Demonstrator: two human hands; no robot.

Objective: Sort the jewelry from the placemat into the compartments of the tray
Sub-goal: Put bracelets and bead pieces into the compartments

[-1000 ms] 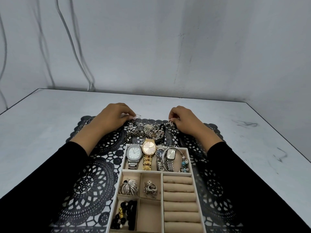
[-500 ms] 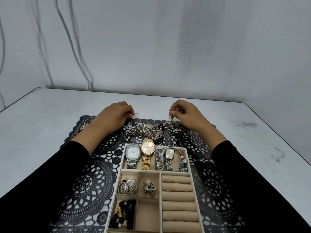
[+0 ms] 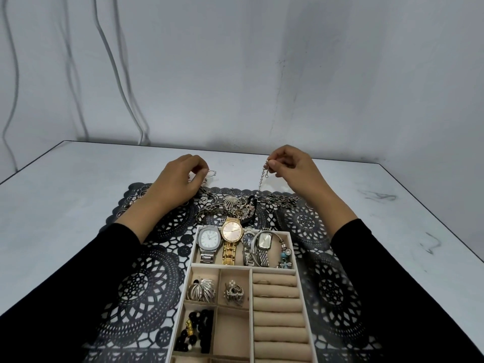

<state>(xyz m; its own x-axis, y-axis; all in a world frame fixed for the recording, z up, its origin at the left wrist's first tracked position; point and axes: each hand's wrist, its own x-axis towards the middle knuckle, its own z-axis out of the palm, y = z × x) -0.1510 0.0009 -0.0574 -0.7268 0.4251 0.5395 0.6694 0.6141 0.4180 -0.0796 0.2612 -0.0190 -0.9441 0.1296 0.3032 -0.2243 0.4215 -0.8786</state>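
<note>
Above the far edge of the mat (image 3: 146,284), right grip (image 3: 296,174) pinches a thin beaded silver chain (image 3: 261,180), lifted higher than before; left grip (image 3: 178,180) pinches a silver piece (image 3: 211,173).

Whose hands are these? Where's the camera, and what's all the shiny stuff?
No machine here: these are one person's two hands. The camera sits on their head, looking down. On the table lies a black lacy placemat with a pile of jewelry and a beige tray; watches fill its far compartment. The right hand pinches a thin silver chain that hangs down toward the pile. The left hand pinches a small silver piece.
</note>
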